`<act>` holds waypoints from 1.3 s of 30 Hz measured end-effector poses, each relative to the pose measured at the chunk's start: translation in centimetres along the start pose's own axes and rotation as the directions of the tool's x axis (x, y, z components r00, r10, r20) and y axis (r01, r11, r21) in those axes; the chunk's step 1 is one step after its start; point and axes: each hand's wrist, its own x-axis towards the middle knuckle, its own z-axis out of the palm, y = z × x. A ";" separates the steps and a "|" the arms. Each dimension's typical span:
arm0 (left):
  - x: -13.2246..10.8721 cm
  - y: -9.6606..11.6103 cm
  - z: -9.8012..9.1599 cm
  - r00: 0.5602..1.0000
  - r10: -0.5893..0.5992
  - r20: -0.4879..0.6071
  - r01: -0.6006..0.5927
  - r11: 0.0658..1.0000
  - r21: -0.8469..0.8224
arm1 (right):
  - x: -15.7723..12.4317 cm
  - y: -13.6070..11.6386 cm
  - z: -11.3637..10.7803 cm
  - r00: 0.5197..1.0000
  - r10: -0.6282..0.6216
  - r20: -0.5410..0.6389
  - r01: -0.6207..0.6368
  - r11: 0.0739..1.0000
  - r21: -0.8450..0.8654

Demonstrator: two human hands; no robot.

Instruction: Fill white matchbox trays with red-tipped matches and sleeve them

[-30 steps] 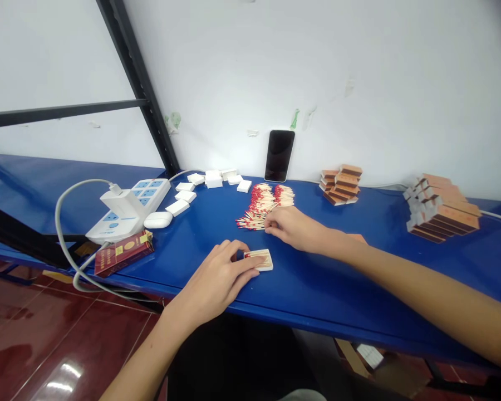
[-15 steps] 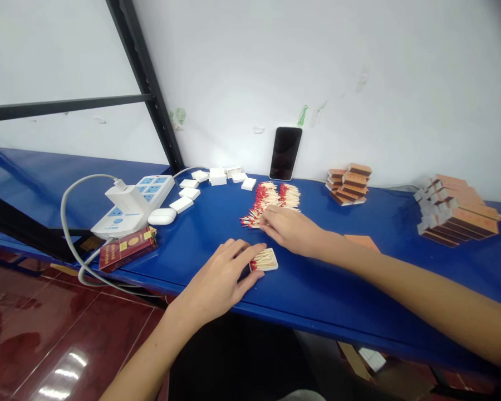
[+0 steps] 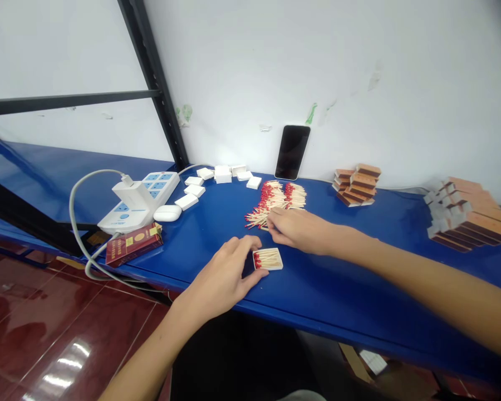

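A small white matchbox tray [image 3: 280,259] lies on the blue table, partly filled with red-headed matches [image 3: 267,258]. My left hand [image 3: 223,275] holds it at its left end, thumb along the near edge and index finger at the far left corner. Beyond it lies a loose pile of matches [image 3: 271,196], with a smaller bunch [image 3: 296,195] beside it. My right hand [image 3: 303,231] is pinched closed at the near edge of the pile. Its fingertips are on matches there, though how many they grip is hidden.
Several white trays [image 3: 195,190] sit back left, near a power strip [image 3: 158,186], a white earphone case [image 3: 167,213] and a dark red box [image 3: 134,245]. A phone [image 3: 292,152] leans on the wall. Matchbox sleeves are stacked at back right [image 3: 357,185] and far right [image 3: 471,214].
The whole view has shifted slightly. My left index finger has drawn back from over the tray to its corner, showing more of the match heads. My right hand stays at the pile.
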 end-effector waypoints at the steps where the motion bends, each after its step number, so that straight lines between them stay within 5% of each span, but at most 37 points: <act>1: 0.0 -0.1 0.0 0.999 -0.033 0.000 0.033 0.999 -0.032 | -0.5 0.0 -0.2 1.000 -0.019 -0.006 0.019 0.998 0.052; 5: 0.1 -0.2 0.0 0.998 -0.068 -0.009 0.067 0.993 -0.093 | -2.4 -1.3 -0.6 0.991 -0.133 -0.001 0.130 0.966 0.222; 10: 0.3 0.0 -0.4 0.999 0.049 0.024 -0.048 0.997 -0.057 | -3.4 -2.9 -0.6 0.994 -0.106 0.040 0.090 0.953 0.289; 13: 0.4 -0.1 -0.3 0.996 0.085 0.020 -0.085 0.996 -0.023 | -3.1 -1.8 -0.9 0.999 -0.033 0.028 0.023 0.950 0.311; 16: 0.4 -0.2 -0.2 0.998 0.071 0.004 -0.070 0.997 -0.008 | -2.1 0.1 -0.7 0.998 0.053 -0.043 -0.046 0.987 0.151; 22: 0.3 -0.3 -0.2 0.998 0.061 0.014 -0.061 0.998 -0.009 | -0.1 1.9 1.0 0.992 0.007 -0.128 -0.006 1.000 0.005; 33: 0.3 -0.2 -0.4 0.998 0.049 0.050 -0.048 0.999 -0.026 | 1.1 2.8 1.2 0.983 -0.110 -0.144 0.136 0.973 0.185; 39: 0.4 -0.2 -0.5 0.998 0.031 0.058 -0.030 0.999 -0.023 | 2.1 2.0 0.1 0.988 -0.145 -0.042 0.151 0.960 0.236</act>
